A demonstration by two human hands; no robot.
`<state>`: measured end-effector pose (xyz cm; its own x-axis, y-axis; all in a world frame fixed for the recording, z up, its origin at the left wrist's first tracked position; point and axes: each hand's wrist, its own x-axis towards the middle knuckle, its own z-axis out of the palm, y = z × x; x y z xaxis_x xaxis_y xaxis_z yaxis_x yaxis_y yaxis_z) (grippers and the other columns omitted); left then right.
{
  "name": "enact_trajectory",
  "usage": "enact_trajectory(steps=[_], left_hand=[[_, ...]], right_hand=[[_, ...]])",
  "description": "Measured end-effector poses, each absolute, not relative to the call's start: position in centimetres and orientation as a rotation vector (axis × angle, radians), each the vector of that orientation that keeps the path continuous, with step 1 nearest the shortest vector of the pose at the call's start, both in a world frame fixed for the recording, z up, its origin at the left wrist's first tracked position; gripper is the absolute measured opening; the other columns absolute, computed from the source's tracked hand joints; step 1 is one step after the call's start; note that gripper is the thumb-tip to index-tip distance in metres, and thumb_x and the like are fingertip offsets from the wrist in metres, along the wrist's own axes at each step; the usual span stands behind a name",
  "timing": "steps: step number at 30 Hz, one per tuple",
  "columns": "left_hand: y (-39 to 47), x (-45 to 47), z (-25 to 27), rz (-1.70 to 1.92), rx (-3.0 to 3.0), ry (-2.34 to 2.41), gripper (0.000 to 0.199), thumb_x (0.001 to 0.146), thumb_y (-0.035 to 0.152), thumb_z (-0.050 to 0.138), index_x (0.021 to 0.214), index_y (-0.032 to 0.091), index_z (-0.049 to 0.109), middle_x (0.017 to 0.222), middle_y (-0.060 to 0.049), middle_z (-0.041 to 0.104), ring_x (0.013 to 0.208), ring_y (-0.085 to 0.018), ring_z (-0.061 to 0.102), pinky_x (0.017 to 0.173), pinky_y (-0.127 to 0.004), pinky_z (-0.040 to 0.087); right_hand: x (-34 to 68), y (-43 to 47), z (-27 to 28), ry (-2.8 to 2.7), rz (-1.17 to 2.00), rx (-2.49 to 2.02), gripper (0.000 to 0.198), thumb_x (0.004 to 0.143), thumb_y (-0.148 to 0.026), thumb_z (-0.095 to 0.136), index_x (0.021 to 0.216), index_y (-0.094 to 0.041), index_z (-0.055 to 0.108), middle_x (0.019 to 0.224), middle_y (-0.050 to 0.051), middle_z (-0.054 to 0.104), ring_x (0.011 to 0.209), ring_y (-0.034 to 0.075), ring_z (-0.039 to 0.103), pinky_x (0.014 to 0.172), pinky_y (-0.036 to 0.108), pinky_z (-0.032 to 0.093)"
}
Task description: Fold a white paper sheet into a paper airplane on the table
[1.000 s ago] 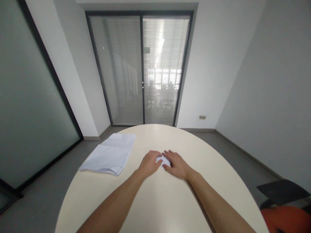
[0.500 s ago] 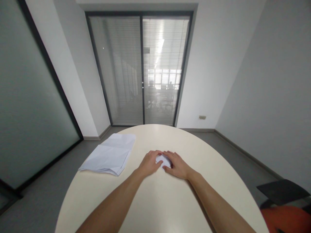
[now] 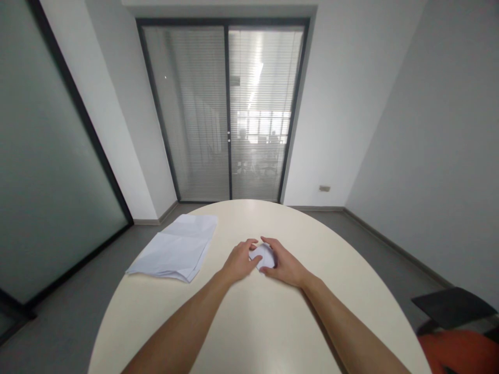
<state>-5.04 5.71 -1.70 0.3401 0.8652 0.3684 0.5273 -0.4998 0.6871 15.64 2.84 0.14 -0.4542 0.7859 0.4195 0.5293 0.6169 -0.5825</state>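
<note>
A small piece of folded white paper (image 3: pixel 265 256) is between my two hands over the middle of the round table. My left hand (image 3: pixel 240 261) grips its left side, the thumb lying on top and the fingers curled at the far edge. Around the right side curves my right hand (image 3: pixel 287 263), its thumb at the near edge and its index finger raised beyond the far edge. The right hand's other fingers are mostly hidden behind the paper.
Larger white sheets of paper (image 3: pixel 177 248) lie stacked at the table's left. The round cream table (image 3: pixel 249 332) reaches toward a glass door with blinds (image 3: pixel 230 114). A chair with a red seat (image 3: pixel 460 350) stands at the lower right.
The right hand's fingers have lifted and drawn back from the far edge, uncovering more of the folded paper. My left fingers have shifted slightly. The stacked sheets have not moved.
</note>
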Motion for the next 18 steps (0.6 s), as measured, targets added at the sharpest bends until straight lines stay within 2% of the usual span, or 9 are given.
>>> enact_trajectory(steps=[4, 7, 9, 11, 13, 14, 16, 18], left_hand=[[6.1, -5.0, -1.7, 1.069, 2.035, 1.183, 0.035, 0.082, 0.024, 0.067, 0.116, 0.020, 0.063, 0.105, -0.006, 0.069, 0.095, -0.020, 0.064, 0.089, -0.035, 0.050], [6.4, -5.2, -1.6, 1.159, 1.960, 1.131, 0.031, 0.083, 0.021, 0.065, 0.114, 0.020, 0.063, 0.102, -0.004, 0.070, 0.093, -0.018, 0.065, 0.088, -0.032, 0.049], [6.4, -5.2, -1.4, 1.211, 1.941, 1.116, 0.031, 0.084, 0.022, 0.064, 0.115, 0.020, 0.063, 0.096, -0.002, 0.071, 0.090, -0.017, 0.065, 0.086, -0.030, 0.050], [6.3, -5.3, -1.2, 1.258, 1.968, 1.102, 0.026, 0.086, 0.022, 0.064, 0.112, 0.020, 0.063, 0.095, -0.001, 0.071, 0.089, -0.017, 0.065, 0.085, -0.030, 0.049], [6.0, -5.2, -0.8, 1.286, 2.056, 1.091, 0.018, 0.088, 0.023, 0.062, 0.105, 0.021, 0.065, 0.095, -0.001, 0.071, 0.090, -0.017, 0.065, 0.086, -0.030, 0.048], [5.9, -5.2, -0.7, 1.289, 2.115, 1.086, 0.014, 0.089, 0.024, 0.061, 0.102, 0.021, 0.066, 0.095, -0.002, 0.071, 0.090, -0.017, 0.064, 0.086, -0.030, 0.048], [5.6, -5.1, -0.4, 1.278, 2.226, 1.081, 0.011, 0.090, 0.025, 0.060, 0.098, 0.021, 0.067, 0.095, -0.002, 0.071, 0.090, -0.018, 0.063, 0.086, -0.031, 0.047], [5.3, -5.0, -0.1, 1.264, 2.283, 1.084, 0.012, 0.091, 0.026, 0.058, 0.097, 0.022, 0.068, 0.095, -0.002, 0.071, 0.090, -0.018, 0.063, 0.085, -0.030, 0.047]], right_hand=[[15.1, 2.8, -0.1, -2.098, 0.479, -1.008, 0.084, 0.077, -0.026, 0.073, 0.150, -0.026, 0.030, 0.152, 0.013, 0.037, 0.140, 0.028, 0.037, 0.116, 0.048, 0.033], [14.9, 3.1, -0.4, -2.008, 0.479, -1.047, 0.087, 0.079, -0.026, 0.071, 0.153, -0.027, 0.025, 0.155, 0.013, 0.033, 0.139, 0.028, 0.039, 0.112, 0.048, 0.038], [14.9, 3.2, -0.5, -1.952, 0.486, -1.087, 0.087, 0.080, -0.026, 0.070, 0.153, -0.028, 0.024, 0.152, 0.013, 0.039, 0.133, 0.027, 0.047, 0.105, 0.045, 0.045], [15.0, 3.3, -0.3, -1.923, 0.468, -1.147, 0.083, 0.081, -0.027, 0.068, 0.153, -0.027, 0.026, 0.141, 0.013, 0.052, 0.122, 0.025, 0.056, 0.099, 0.041, 0.048], [15.2, 3.3, 0.1, -1.942, 0.432, -1.199, 0.072, 0.084, -0.029, 0.066, 0.149, -0.027, 0.035, 0.127, 0.010, 0.063, 0.111, 0.023, 0.062, 0.095, 0.038, 0.049], [15.3, 3.3, 0.4, -1.970, 0.414, -1.214, 0.060, 0.087, -0.031, 0.064, 0.143, -0.027, 0.044, 0.120, 0.008, 0.067, 0.105, 0.022, 0.064, 0.092, 0.036, 0.049], [15.4, 3.1, 1.0, -2.044, 0.372, -1.239, 0.032, 0.092, -0.036, 0.057, 0.122, -0.026, 0.061, 0.106, 0.006, 0.072, 0.092, 0.021, 0.066, 0.083, 0.032, 0.048], [15.4, 2.8, 1.5, -2.101, 0.322, -1.282, 0.024, 0.096, -0.041, 0.051, 0.102, -0.024, 0.066, 0.090, 0.004, 0.073, 0.078, 0.020, 0.065, 0.073, 0.029, 0.045]])
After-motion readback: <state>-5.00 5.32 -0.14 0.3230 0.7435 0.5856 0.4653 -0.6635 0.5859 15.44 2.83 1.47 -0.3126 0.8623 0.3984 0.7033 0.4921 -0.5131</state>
